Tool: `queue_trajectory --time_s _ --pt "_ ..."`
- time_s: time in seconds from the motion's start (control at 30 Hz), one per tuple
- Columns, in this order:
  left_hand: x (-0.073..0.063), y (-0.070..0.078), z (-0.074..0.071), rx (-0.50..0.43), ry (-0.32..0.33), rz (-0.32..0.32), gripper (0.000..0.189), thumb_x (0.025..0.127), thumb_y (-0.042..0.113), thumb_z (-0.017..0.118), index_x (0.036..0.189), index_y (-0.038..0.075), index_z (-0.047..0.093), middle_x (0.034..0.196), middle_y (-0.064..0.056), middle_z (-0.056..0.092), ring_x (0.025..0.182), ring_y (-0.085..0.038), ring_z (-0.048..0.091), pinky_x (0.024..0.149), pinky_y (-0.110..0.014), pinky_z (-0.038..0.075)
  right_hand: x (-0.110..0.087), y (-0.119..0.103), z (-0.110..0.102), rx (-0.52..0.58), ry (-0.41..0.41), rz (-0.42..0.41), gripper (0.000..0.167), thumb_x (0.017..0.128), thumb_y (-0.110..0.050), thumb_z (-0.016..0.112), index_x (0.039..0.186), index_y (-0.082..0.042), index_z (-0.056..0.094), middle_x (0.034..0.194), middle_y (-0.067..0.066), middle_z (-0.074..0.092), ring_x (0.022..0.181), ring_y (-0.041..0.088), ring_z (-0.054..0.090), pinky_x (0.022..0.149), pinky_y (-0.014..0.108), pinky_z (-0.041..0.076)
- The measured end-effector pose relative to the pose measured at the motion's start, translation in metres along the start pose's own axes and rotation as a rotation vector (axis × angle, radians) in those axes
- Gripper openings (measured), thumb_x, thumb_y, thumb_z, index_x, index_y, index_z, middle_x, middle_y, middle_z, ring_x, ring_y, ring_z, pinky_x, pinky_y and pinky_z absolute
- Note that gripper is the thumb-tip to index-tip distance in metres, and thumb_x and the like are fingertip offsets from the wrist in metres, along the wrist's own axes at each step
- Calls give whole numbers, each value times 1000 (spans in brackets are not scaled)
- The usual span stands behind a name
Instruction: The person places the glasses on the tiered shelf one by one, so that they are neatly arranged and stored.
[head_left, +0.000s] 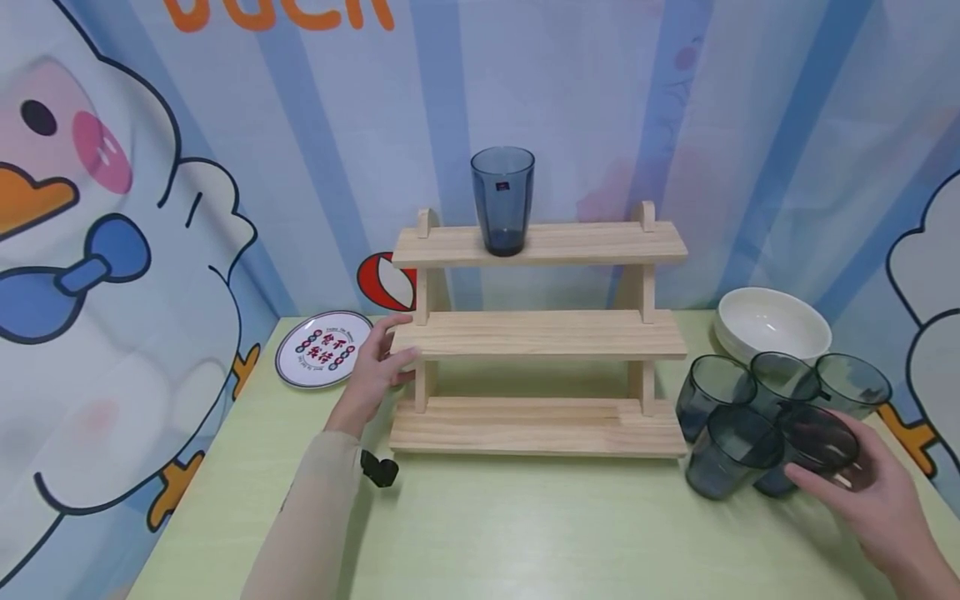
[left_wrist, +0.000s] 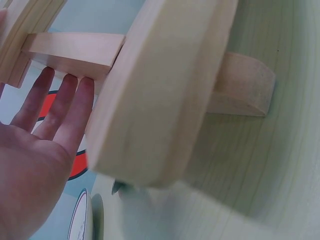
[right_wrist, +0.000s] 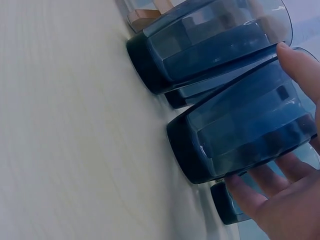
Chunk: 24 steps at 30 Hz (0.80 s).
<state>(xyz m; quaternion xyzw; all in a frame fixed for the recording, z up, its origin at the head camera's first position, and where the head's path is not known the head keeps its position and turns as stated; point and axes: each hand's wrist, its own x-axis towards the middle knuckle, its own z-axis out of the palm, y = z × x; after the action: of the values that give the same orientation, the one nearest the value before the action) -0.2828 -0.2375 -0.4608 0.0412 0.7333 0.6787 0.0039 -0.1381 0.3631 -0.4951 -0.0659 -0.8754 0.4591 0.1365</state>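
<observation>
A three-tier wooden display shelf (head_left: 540,333) stands in the middle of the table. My left hand (head_left: 372,367) holds the left end of its middle tier, thumb in front; in the left wrist view three fingertips (left_wrist: 86,87) touch an upright. One blue-grey drinking glass (head_left: 503,200) stands upright on the top tier, left of centre. Several similar glasses (head_left: 733,450) cluster right of the shelf. My right hand (head_left: 873,492) grips the nearest right glass (right_wrist: 245,125) between thumb and fingers; whether its base touches the table I cannot tell.
Behind the glasses sits a white bowl (head_left: 772,321). A round plate with red and blue print (head_left: 322,350) lies left of the shelf, close to my left hand. A striped cartoon cloth (head_left: 360,125) hangs behind the pale green table (head_left: 525,525).
</observation>
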Motion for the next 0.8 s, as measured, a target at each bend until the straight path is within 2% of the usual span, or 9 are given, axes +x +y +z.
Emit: queue_trajectory --time_s 0.23,0.5,0.67,0.8 --pt "-1 1 1 -5 -3 0 58 102 14 66 155 23 43 151 -19 48 128 -37 56 104 -59 53 -6 5 -5 -16 6 49 85 93 -24 83 163 -30 35 132 -18 54 100 -16 49 78 3 44" --pt "-2 2 2 8 6 -1 58 102 15 66 155 24 44 150 -20 48 127 -37 56 103 -58 53 -9 8 -12 52 6 53 82 94 -15 81 162 -30 37 123 -31 51 98 -17 54 75 4 49" --pt "-2 1 1 9 4 -2 58 102 14 66 155 24 44 149 -20 48 126 -36 57 103 -58 54 -12 6 -14 80 37 -9 82 91 0 79 160 -24 41 123 -33 52 99 -16 56 75 5 51" --pt "-2 1 1 10 5 -2 58 101 15 67 154 24 44 149 -20 49 126 -35 57 103 -58 54 -16 0 -19 100 55 -68 84 92 9 73 161 -20 37 125 -32 50 103 -17 53 76 5 51"
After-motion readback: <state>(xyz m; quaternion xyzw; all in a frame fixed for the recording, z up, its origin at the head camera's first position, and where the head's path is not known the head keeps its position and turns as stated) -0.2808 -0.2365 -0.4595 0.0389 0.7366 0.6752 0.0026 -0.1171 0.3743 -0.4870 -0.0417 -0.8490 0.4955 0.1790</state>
